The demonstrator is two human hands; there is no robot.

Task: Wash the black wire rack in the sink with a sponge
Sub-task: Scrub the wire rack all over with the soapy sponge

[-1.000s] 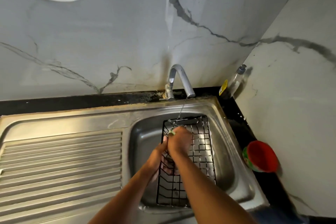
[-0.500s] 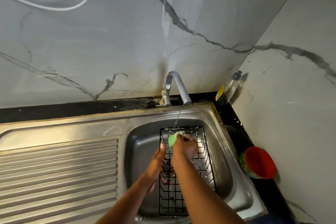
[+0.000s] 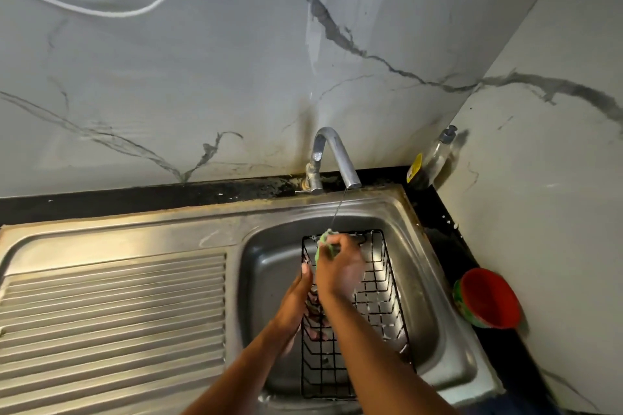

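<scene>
Head view: black wire rack is lying in the sink, long axis pointing at the tap. At the tap end the right hand is pinching the green sponge; the left hand is gripping the rack's side farther from the tap.

On my screen a curved metal tap stands at the back wall, and a thin stream of water falls from its spout. In the right corner, a clear bottle with a dark pump top and a yellow label leans to the wall. A red bowl, green-patterned outside, lies tilted on the black counter. A white cable hangs in a loop on the grey marble wall.
</scene>
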